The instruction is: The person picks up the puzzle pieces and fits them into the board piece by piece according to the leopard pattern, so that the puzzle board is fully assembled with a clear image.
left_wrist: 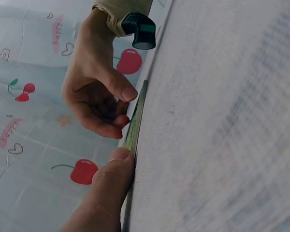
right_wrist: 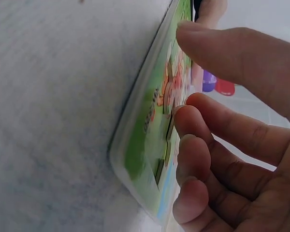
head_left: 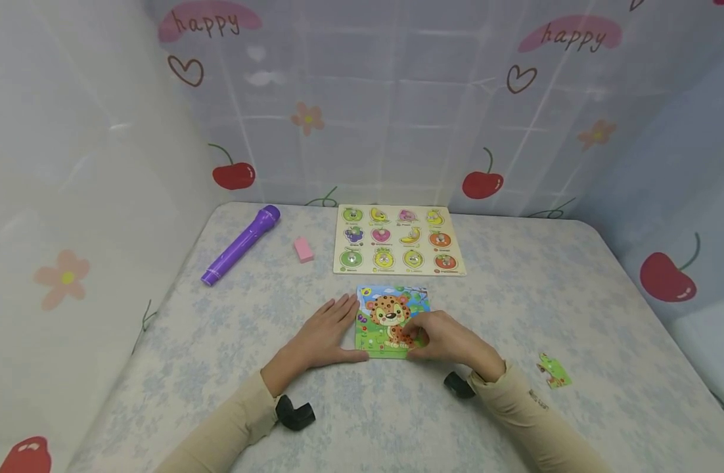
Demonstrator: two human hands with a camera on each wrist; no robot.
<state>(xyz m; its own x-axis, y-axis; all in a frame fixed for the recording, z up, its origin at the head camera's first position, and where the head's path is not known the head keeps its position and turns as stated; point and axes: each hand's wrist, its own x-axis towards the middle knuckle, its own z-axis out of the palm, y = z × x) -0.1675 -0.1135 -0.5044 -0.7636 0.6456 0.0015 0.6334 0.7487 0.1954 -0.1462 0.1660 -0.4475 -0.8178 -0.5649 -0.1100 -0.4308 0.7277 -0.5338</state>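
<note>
A square jigsaw puzzle (head_left: 390,316) with a cartoon leopard lies flat in front of me. My left hand (head_left: 325,332) rests flat at its left side, fingers at the upper left edge and thumb by the lower left corner. Over the puzzle's lower right part, my right hand (head_left: 441,338) bends its fingers down onto the pieces. In the right wrist view its fingertips (right_wrist: 191,157) touch or nearly touch the raised edges of pieces, beside a recessed gap in the board (right_wrist: 145,145). Its thumb stands apart from the fingers, and I see no piece pinched between them.
A loose puzzle piece (head_left: 554,371) lies to the right of my right forearm. Behind the puzzle is a wooden fruit board (head_left: 399,240). Farther left are a pink block (head_left: 303,249) and a purple toy microphone (head_left: 240,244). Printed curtains surround the table.
</note>
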